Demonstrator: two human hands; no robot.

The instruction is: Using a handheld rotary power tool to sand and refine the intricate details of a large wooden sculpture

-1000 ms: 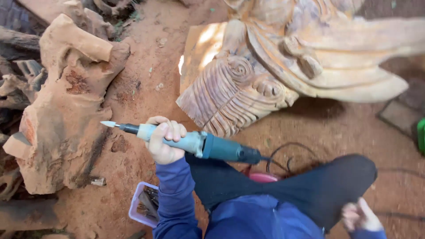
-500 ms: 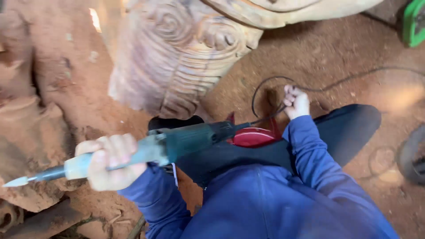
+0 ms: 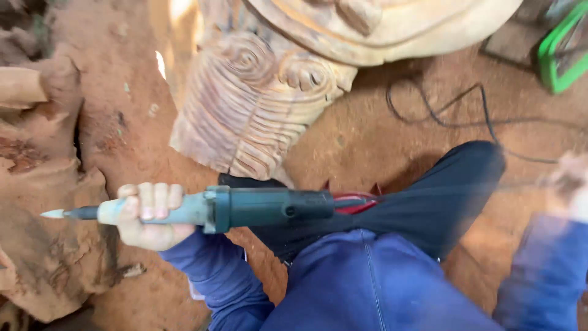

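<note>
My left hand (image 3: 150, 216) is closed around the pale front grip of a teal and dark green electric carving tool (image 3: 245, 209). The tool lies level across my lap, and its pointed bit (image 3: 54, 214) aims left at a rough reddish wood block (image 3: 43, 245). My right hand (image 3: 571, 184) is a blur at the right edge, above my blue sleeve; whether it holds anything is unclear. A large carved wooden sculpture (image 3: 257, 104) with spiral and ribbed patterns stands just beyond the tool.
A black power cable (image 3: 459, 113) loops over the red dirt ground behind my dark-trousered knee (image 3: 453, 190). A green-framed object (image 3: 560, 55) sits at the top right. Something red (image 3: 352, 202) shows behind the tool's rear end.
My right hand has swung from near the cable at centre out to the right edge. My left hand still holds the tool pointing left, now a little higher in view.
</note>
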